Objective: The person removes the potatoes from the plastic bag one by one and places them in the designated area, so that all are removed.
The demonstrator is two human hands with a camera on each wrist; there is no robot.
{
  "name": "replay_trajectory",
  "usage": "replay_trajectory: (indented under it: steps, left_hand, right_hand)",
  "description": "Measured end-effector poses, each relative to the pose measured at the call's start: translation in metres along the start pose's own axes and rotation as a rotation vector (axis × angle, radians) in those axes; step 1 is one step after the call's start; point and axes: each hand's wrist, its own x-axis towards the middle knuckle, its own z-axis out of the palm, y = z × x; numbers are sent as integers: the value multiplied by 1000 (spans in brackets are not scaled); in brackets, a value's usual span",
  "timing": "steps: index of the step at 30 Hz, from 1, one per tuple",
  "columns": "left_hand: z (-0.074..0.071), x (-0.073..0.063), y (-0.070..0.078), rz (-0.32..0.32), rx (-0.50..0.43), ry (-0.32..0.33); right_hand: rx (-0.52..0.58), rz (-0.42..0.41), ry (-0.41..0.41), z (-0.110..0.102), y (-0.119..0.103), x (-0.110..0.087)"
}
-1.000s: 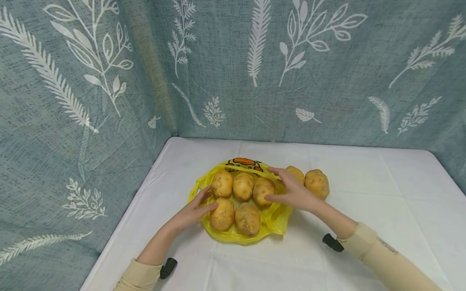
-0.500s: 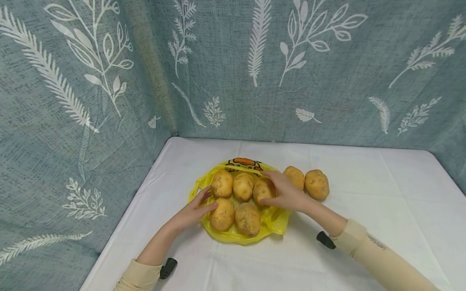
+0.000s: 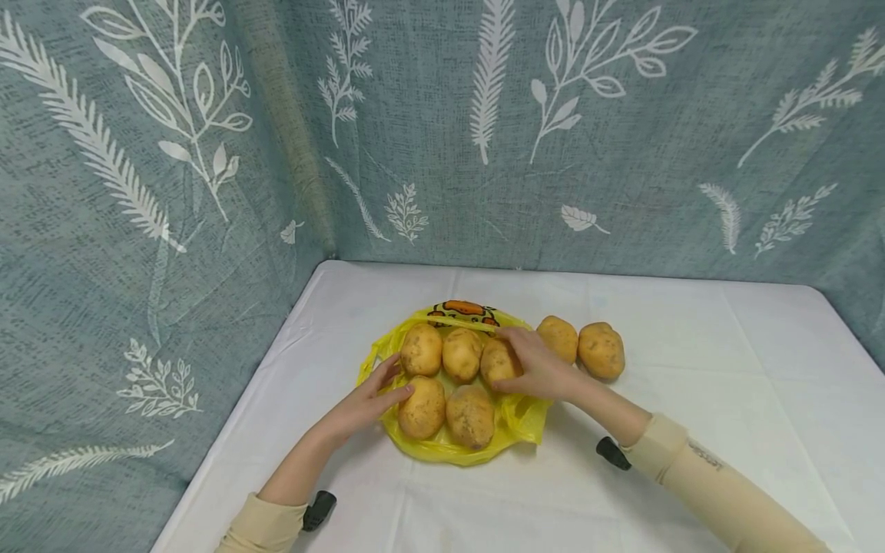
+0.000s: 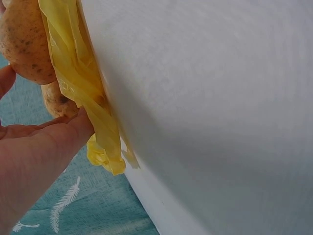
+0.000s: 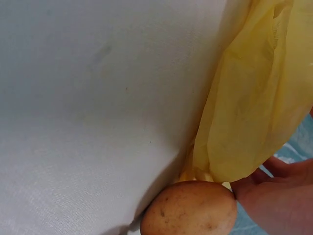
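White cloth [image 3: 664,461] covers the table, faintly creased, and reaches back to a blue-green curtain [image 3: 429,115] that hangs behind it and down the left side, printed with pale leaf sprigs and fern fronds. Near the middle of the cloth lies a thin yellow plastic bag [image 3: 528,426], glossy and crumpled, with an orange and black print along its far edge. Five potatoes [image 3: 462,355] sit in the bag's open middle, three across the back and two in front, all tan-yellow, rounded and flecked with brown specks. Two loose potatoes [image 3: 601,351] lie side by side on the cloth, just right of the bag; in the right wrist view one of these shows smooth, with a few small pits. The left hand [image 3: 366,405] rests at the bag's left side with fingers extended, its thumb touching the front-left potato [image 3: 422,408], clenching nothing. The right hand [image 3: 542,367] curves round the back-right potato [image 3: 499,362], thumb on the near side and fingers on the far side; how firm that hold is, I cannot tell. Beige sleeves [image 3: 733,484] cover both forearms
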Motion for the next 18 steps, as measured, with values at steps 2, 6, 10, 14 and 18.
replay_trajectory:
  steps: [2,6,10,14,18]
  left_hand:
    - [0,0,0,-2,1,0]
    - [0,0,0,-6,3,1]
    - [0,0,1,-9,3,1]
    - [0,0,1,-13,7,5]
    - [0,0,1,-13,10,9]
  right_hand:
    - [-3,12,-11,0,-1,0]
    - [6,46,-47,0,-3,2]
    - [3,83,-77,0,-5,3]
    - [-14,96,-81,1,-5,5]
    - [-18,96,-71,2,-5,6]
